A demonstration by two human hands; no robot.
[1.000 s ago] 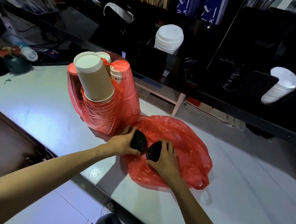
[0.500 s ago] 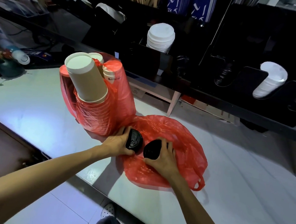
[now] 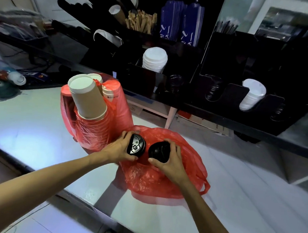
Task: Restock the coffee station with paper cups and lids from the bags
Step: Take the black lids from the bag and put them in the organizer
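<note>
Since the earlier frames both hands have lifted slightly off the flat red bag (image 3: 163, 180) and tilted their black lids, the left stack now showing its top face. Left hand (image 3: 118, 148) is curled round a lid stack (image 3: 136, 146); right hand (image 3: 172, 162) is curled round a second lid stack (image 3: 159, 151); the two stacks sit just beside each other above the bag mouth, at 6 o'clock from the black rack (image 3: 223, 95). Paper cups (image 3: 86, 96) stand in the upright bag (image 3: 101, 131) at 10 o'clock from the hands. Risks, largest first: a forearm swung toward the rack could clip the upright bag and topple the tall cup stack; loose bag film could cling to a stack and drag across the counter (image 3: 31, 127); nested lids gripped only at the edges could separate and drop. Legible marks: moulded lettering on the left lid top, too small to read; a small printed label on one cup (image 3: 112, 96), unreadable; white strokes on blue packets (image 3: 181, 24), not decipherable.
</note>
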